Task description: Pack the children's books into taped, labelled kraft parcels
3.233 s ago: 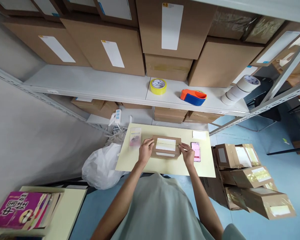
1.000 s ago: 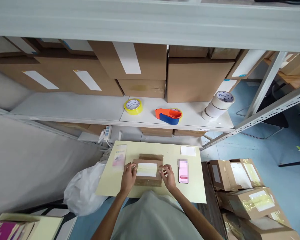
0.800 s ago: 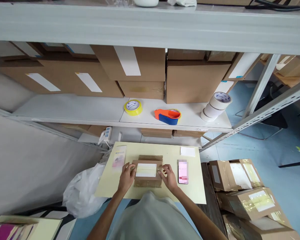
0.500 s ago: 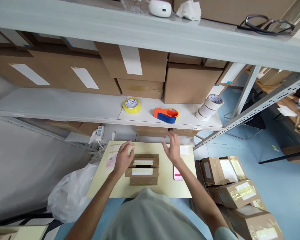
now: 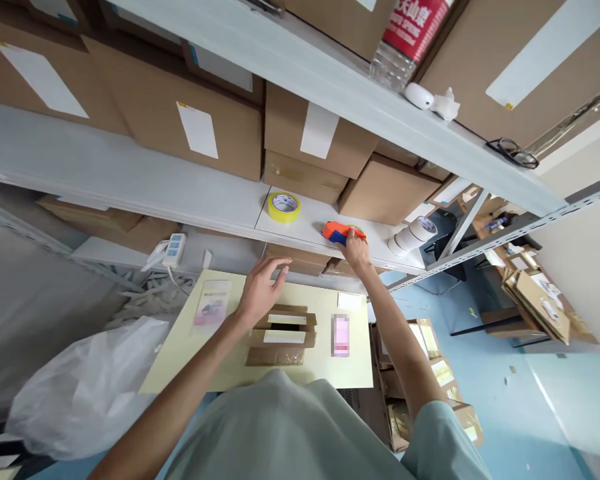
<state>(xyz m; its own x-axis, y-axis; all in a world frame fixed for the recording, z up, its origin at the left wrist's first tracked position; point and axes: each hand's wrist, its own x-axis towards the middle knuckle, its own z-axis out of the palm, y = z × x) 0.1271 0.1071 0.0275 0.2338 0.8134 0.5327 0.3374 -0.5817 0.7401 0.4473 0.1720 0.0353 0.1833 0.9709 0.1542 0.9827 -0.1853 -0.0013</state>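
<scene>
On the shelf above the table lies an orange and blue tape dispenser (image 5: 336, 233). My right hand (image 5: 356, 251) has its fingers closed around the dispenser's right end, which they partly hide. My left hand (image 5: 261, 288) hovers over the table's back half with its fingers stretched out, holding nothing. Just below it, a small cardboard box (image 5: 280, 356) sits on the pale yellow table (image 5: 325, 375). The box's top flaps, with white labels, are parted, and a dark gap shows between them.
A yellow tape roll (image 5: 284, 208) and stacked white rolls (image 5: 414, 235) stand on the shelf. A phone (image 5: 340, 335) lies right of the box. The upper shelf beam (image 5: 360, 87) runs overhead. A plastic bag (image 5: 90, 387) bulges at left; taped cartons (image 5: 443, 373) sit on the right.
My right hand has moved up and forward from above the table onto the tape dispenser. My left hand stays open near the box. The camera view has turned and tilted.
</scene>
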